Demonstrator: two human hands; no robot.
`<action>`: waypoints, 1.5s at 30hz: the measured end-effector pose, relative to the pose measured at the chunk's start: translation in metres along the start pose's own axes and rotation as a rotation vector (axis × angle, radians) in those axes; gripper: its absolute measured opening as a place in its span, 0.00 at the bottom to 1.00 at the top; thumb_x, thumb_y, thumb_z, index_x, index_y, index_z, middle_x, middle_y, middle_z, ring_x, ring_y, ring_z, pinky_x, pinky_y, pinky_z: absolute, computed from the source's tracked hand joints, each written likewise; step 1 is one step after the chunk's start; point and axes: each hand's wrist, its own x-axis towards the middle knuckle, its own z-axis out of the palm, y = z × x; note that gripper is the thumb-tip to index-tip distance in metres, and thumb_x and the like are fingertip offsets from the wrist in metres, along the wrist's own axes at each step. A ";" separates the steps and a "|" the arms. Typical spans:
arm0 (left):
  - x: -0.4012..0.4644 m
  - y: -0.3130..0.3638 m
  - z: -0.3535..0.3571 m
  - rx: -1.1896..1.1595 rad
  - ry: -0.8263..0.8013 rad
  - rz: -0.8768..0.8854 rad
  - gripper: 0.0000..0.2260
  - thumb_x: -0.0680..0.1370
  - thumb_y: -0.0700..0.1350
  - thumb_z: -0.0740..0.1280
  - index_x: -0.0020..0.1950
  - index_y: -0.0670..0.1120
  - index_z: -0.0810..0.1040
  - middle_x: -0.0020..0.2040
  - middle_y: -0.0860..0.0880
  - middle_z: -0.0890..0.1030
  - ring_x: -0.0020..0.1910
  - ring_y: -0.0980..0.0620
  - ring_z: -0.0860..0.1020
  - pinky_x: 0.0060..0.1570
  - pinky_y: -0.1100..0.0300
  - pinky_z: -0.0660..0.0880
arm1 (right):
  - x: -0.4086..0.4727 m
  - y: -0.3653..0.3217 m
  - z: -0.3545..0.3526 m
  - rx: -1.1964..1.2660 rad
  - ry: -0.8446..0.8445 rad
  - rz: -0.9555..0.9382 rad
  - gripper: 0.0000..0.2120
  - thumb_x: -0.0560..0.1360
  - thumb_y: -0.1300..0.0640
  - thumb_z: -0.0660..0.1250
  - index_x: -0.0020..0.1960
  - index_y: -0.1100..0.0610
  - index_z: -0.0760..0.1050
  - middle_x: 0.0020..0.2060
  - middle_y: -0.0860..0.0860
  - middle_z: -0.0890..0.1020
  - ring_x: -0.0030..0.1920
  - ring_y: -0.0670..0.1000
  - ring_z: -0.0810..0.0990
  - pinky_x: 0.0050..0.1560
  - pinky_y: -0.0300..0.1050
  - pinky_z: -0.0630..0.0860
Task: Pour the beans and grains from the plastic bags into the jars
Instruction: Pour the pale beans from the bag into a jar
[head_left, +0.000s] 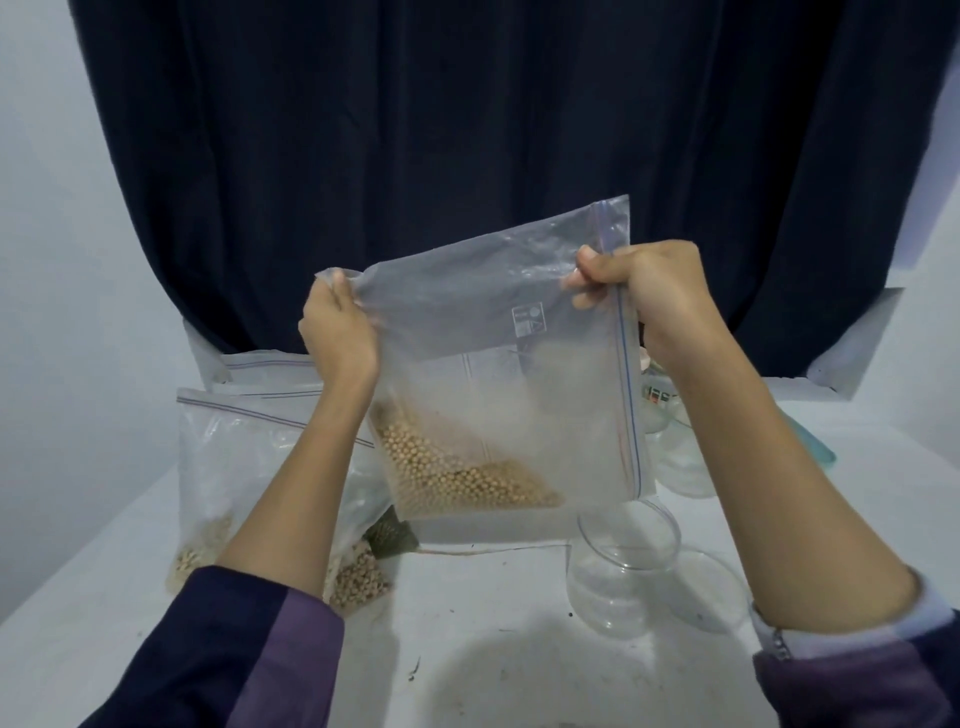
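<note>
I hold a clear zip bag (498, 338) up above the white table (467, 649), turned so its blue zip strip runs down the right side. Pale yellow beans (457, 475) lie heaped in its lower left corner. My left hand (337, 332) grips the bag's upper left corner. At the zip edge, top right, my right hand (644, 291) pinches the plastic. An open clear jar (623, 566) stands on the table just below the bag's lower right corner.
More zip bags with beans (228, 467) lie on the table at the left, one partly under my left arm. Other clear jars (680, 462) stand behind my right arm. A dark curtain (467, 130) hangs behind the table.
</note>
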 end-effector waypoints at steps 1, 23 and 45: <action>-0.003 0.001 -0.001 0.010 -0.017 0.003 0.17 0.84 0.47 0.51 0.54 0.40 0.76 0.44 0.49 0.75 0.43 0.53 0.72 0.44 0.61 0.67 | -0.003 0.001 -0.001 -0.006 0.010 -0.001 0.09 0.73 0.59 0.71 0.42 0.67 0.82 0.36 0.54 0.86 0.34 0.49 0.81 0.64 0.53 0.74; -0.032 0.031 0.030 -0.072 -0.046 -0.074 0.22 0.84 0.48 0.53 0.30 0.46 0.57 0.28 0.52 0.62 0.26 0.57 0.59 0.28 0.64 0.59 | -0.013 0.038 -0.062 -0.005 -0.119 -0.052 0.05 0.76 0.67 0.66 0.45 0.66 0.81 0.38 0.58 0.82 0.32 0.46 0.82 0.40 0.36 0.80; -0.055 0.066 0.037 -0.247 0.119 -0.023 0.22 0.80 0.43 0.60 0.28 0.48 0.56 0.24 0.55 0.60 0.20 0.59 0.59 0.26 0.66 0.59 | 0.003 0.058 -0.081 0.201 -0.170 -0.031 0.09 0.78 0.63 0.63 0.42 0.61 0.80 0.36 0.50 0.85 0.33 0.45 0.80 0.40 0.39 0.79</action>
